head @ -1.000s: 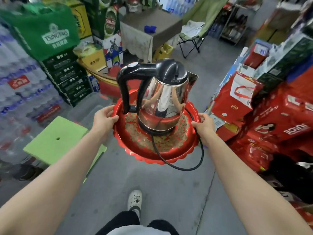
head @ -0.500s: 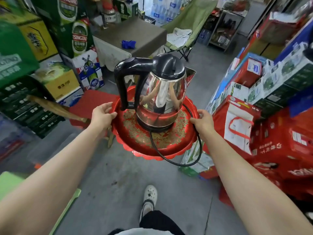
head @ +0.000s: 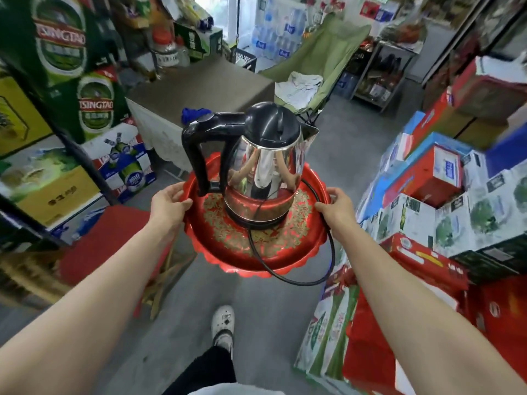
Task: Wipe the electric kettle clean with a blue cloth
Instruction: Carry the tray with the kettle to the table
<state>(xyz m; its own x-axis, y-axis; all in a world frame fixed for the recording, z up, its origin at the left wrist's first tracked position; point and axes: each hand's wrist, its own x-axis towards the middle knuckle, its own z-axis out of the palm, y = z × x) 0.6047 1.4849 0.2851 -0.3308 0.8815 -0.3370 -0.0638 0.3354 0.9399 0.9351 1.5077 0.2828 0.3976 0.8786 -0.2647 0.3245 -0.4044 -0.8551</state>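
A steel electric kettle point(head: 265, 169) with a black lid and handle stands upright on a round red tray point(head: 228, 252). Its black cord point(head: 328, 252) loops over the tray's right rim. My left hand point(head: 168, 205) grips the tray's left rim and my right hand point(head: 336, 208) grips the right rim, holding the tray in the air in front of me. A crumpled blue cloth point(head: 195, 113) lies on the near edge of a brown-topped table point(head: 205, 86) straight ahead, partly hidden behind the kettle's handle.
Beer cartons point(head: 94, 106) are stacked along the left. Red, blue and white boxes point(head: 427, 195) pile up on the right. A green folding chair point(head: 322, 61) with a white rag stands behind the table. A red stool point(head: 108, 238) is low at the left. Grey floor runs between.
I have walked forward carrying the tray. The table and blue cloth are closer and lower in view. The green stool has dropped out of sight. Both hands keep their grip.
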